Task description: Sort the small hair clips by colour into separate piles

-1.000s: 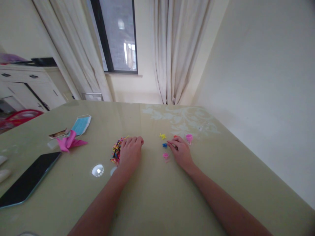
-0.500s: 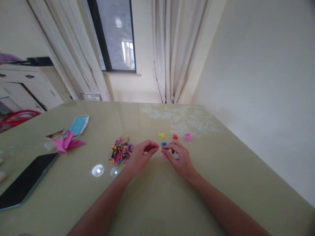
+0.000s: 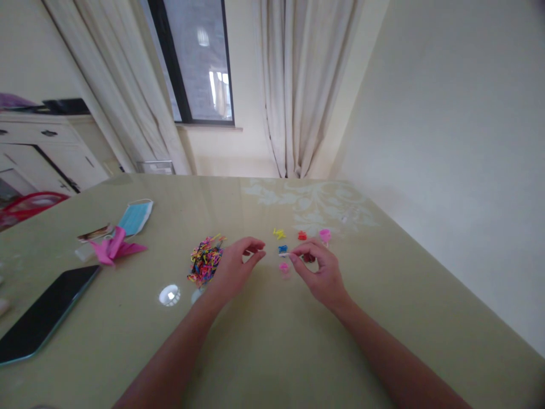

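My right hand [image 3: 317,267] pinches a small pale rubber band [image 3: 283,255] between thumb and forefinger, its free end pointing left. My left hand [image 3: 240,261] holds nothing; a gap shows between its thumb and forefinger. Left of it lies a heap of small multicoloured rubber bands [image 3: 206,261], partly covered by that hand. Between and beyond my hands are small clusters sorted by colour: yellow bands [image 3: 279,233], red bands [image 3: 302,235], blue bands [image 3: 283,249] and pink bands [image 3: 284,267]. A bright pink cluster [image 3: 325,235] sits just past my right hand, which hides whatever dark bit lies under its fingers.
On the left of the glossy table [image 3: 272,352] are a dark phone or tablet [image 3: 46,312], a folded pink item [image 3: 116,247] and a blue face mask [image 3: 136,217]. A wall [image 3: 464,142] runs along the right edge. Curtains [image 3: 293,85] hang behind.
My hands have drawn apart: the left moved left and let go of the pale rubber band, while the right shifted slightly right, still pinching it. The blue and pink clusters now show more fully.
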### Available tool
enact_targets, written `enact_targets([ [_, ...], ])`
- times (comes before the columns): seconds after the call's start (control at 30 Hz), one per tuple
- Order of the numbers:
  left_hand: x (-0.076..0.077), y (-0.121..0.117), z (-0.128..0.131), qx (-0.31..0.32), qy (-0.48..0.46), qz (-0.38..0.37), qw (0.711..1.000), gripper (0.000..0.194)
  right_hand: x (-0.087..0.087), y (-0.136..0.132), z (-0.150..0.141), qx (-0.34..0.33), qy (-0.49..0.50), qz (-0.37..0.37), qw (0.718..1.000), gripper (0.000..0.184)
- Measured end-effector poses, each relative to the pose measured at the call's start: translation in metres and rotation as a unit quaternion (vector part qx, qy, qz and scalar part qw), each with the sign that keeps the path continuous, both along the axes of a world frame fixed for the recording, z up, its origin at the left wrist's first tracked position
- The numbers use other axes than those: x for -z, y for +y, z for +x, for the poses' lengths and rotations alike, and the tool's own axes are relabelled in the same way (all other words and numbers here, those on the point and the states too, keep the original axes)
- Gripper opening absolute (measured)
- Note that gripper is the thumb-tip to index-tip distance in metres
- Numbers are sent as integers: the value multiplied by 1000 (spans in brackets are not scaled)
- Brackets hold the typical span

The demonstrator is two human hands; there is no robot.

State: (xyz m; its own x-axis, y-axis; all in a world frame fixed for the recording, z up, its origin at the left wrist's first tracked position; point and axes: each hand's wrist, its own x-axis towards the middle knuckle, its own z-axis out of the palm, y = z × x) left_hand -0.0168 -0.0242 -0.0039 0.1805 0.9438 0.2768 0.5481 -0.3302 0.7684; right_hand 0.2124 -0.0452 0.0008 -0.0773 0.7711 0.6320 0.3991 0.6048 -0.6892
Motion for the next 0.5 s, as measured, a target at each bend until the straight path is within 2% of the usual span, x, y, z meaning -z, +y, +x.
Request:
enact_targets([
  [0.03, 0, 1, -5, -45, 76, 24, 996, 20, -4, -2, 2, 5, 8, 9, 1000, 8],
  [0.1, 1, 1, -15, -128, 242, 43, 961, 25, -10, -6, 6, 10, 20, 25, 999, 5],
  [0.2, 4, 0, -26, -182, 396, 10, 900, 30, -16, -13, 10, 4, 28, 46, 999, 3],
  [0.27, 7, 2, -30, -182, 423, -9, 888, 29, -17, -16, 10, -6, 28, 58, 998, 3],
  [0.5, 10, 10, -34, -168, 410, -5, 896, 27, -18, -22, 11, -26, 33, 75, 996, 7],
])
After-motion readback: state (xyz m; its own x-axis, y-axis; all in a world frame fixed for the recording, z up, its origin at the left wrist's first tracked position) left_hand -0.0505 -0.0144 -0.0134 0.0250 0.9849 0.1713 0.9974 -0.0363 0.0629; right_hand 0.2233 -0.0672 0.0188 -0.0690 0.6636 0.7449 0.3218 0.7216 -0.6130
